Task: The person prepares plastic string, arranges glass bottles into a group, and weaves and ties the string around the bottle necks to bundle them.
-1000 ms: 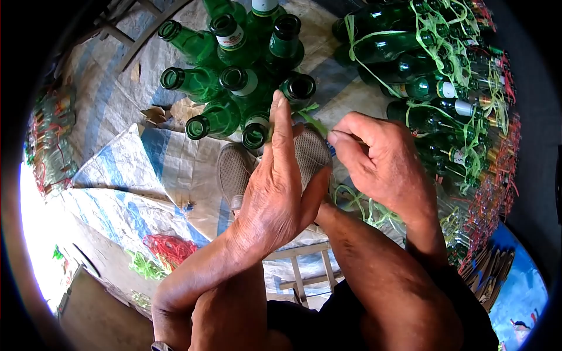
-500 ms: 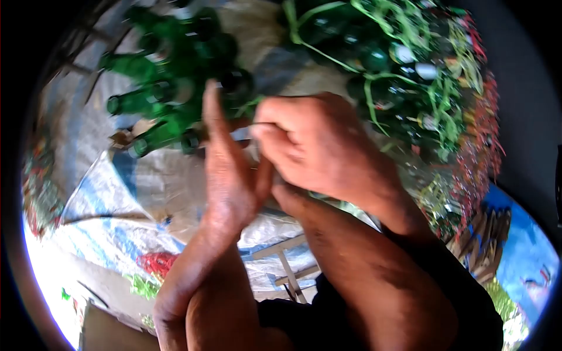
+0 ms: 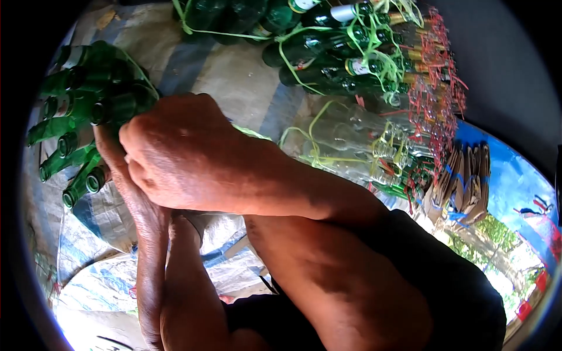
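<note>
Several green glass bottles point(image 3: 82, 111) are bunched at the left, their necks pointing mostly left and down. A thin light-green string point(image 3: 139, 69) runs over the bunch down to my right hand point(image 3: 175, 155), which is a closed fist round it beside the bottles. More string shows behind that wrist. My left hand point(image 3: 126, 178) is below and left of the fist, one finger stretched up against a bottle mouth; its other fingers are hidden behind my right hand.
Green bottles tied with string point(image 3: 310, 52) lie at the top right, with clear bottles point(image 3: 351, 131) below them. Red ties point(image 3: 436, 88) hang along their necks. Folded cardboard point(image 3: 468, 178) leans against a blue surface point(image 3: 509, 169). A worn sheet point(image 3: 234, 64) covers the ground.
The view has shifted, so the bunch and both hands appear further left. My right fist has crossed over in front of my left hand, now closer to the bottles.
</note>
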